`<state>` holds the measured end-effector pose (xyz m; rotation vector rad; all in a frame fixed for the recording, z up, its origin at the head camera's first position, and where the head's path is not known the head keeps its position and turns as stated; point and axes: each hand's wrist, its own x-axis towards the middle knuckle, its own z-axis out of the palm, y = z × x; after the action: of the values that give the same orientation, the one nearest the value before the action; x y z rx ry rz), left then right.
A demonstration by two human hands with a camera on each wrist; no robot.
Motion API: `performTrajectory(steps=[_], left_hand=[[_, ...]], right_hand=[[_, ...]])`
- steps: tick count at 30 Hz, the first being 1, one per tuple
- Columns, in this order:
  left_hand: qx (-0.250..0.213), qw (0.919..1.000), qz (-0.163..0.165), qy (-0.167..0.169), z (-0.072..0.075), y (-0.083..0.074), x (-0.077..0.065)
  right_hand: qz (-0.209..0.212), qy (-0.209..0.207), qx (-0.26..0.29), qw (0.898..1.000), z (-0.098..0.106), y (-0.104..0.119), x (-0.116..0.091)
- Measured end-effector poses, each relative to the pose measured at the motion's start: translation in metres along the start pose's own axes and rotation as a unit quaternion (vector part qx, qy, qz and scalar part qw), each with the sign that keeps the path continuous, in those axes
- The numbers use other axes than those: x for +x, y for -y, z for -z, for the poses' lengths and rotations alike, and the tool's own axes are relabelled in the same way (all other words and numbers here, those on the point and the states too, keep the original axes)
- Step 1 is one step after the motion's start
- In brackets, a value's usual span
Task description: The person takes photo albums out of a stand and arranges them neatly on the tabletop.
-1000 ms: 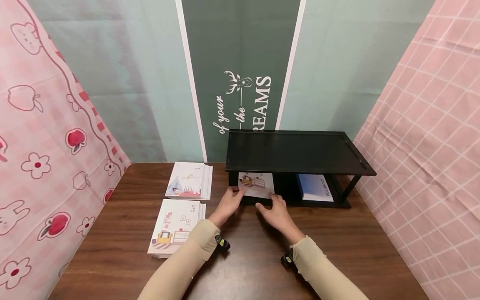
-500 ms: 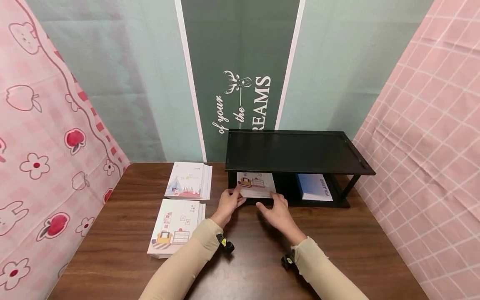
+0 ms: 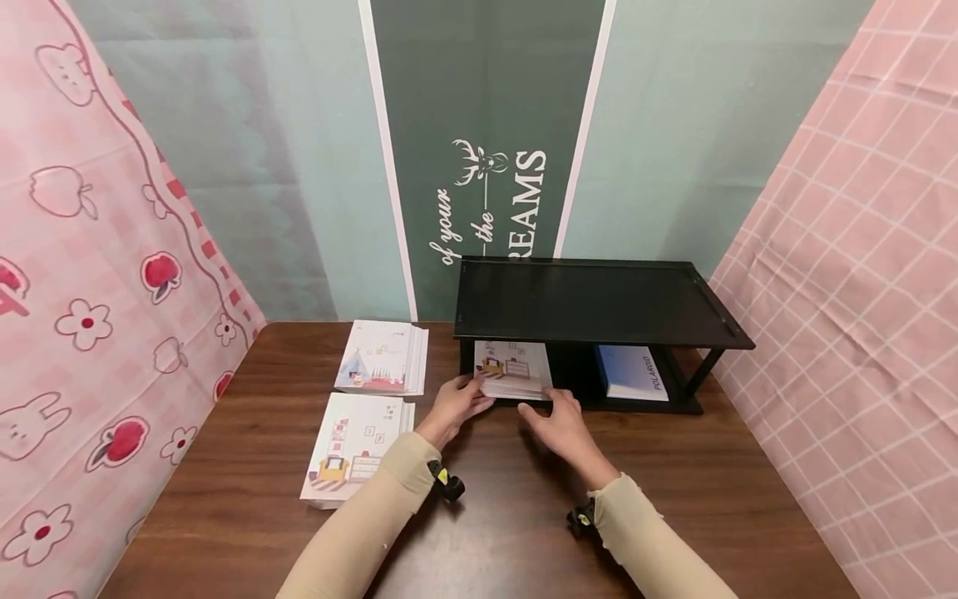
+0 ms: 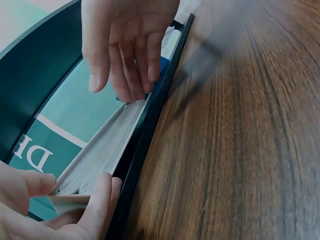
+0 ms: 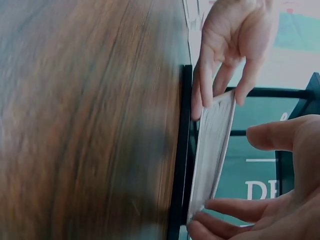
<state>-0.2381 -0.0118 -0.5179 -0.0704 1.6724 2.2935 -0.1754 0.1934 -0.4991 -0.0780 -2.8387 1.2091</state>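
A white illustrated notebook [image 3: 516, 370] lies in the lower level of a black two-tier stand [image 3: 599, 304], at its left end. My left hand [image 3: 452, 408] pinches the notebook's front left corner, thumb on top and fingers beneath, as the left wrist view shows at its page block [image 4: 102, 150]. At the front right corner, my right hand [image 3: 563, 423] touches the notebook with its fingertips. Its thumb stands apart from the cover in the right wrist view, where the right hand [image 5: 275, 197] looks relaxed.
Right of the notebook, a blue and white box-like book marked POLAROID [image 3: 632, 374] lies in the stand. Two piles of white illustrated notebooks, a rear pile [image 3: 382, 358] and a front pile [image 3: 355, 449], sit on the brown wooden table [image 3: 501, 532] at left. Patterned cloths hang around.
My left hand has slid from the notebook's cover to its front left corner and grips it there. The notebook's front edge has come slightly toward me. The right hand has barely moved.
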Motion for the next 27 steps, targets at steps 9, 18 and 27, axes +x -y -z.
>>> performTrajectory(steps=[9, 18, 27], left_hand=[[0.001, 1.0, 0.003, 0.009, 0.002, 0.001, -0.001], [0.011, 0.9999, -0.005, 0.002, 0.003, 0.002, -0.005], [0.015, 0.9999, 0.005, 0.004, 0.004, 0.002, -0.009]], right_hand=[[-0.008, -0.03, 0.0, 1.0, 0.006, -0.016, 0.012], [-0.041, -0.019, 0.041, 0.998, 0.012, -0.026, 0.023], [-0.066, -0.017, 0.064, 0.996, 0.009, -0.031, 0.027]])
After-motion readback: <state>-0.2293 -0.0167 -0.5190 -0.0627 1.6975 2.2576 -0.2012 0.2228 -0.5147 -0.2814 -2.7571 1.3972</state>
